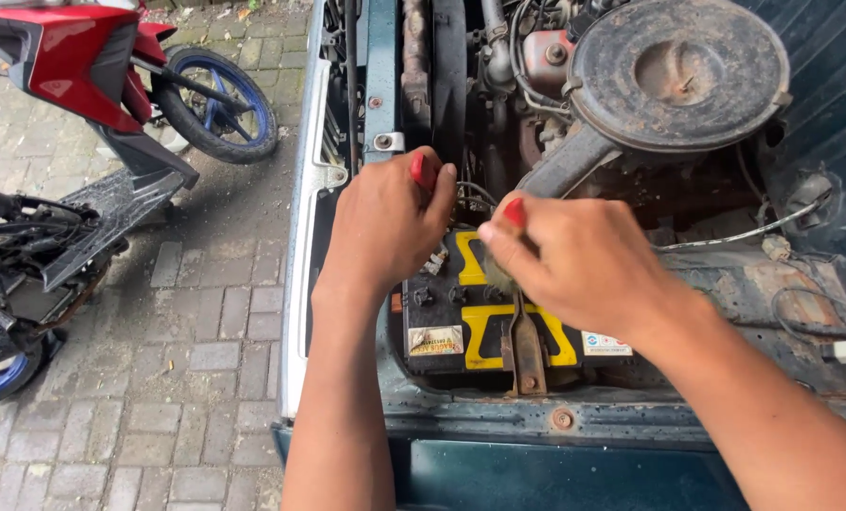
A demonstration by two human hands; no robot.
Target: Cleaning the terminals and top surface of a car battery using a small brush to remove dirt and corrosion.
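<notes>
over the black-and-yellow battery (484, 326), our left hand (385, 222) and right hand (574, 260) each pinch a red-handled tool, round air cleaner (678, 71) behind, motorcycle (72, 114) leftward.

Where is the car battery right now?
In the head view the black and yellow car battery sits low centre in the engine bay, under both hands, below the round air cleaner.
</notes>
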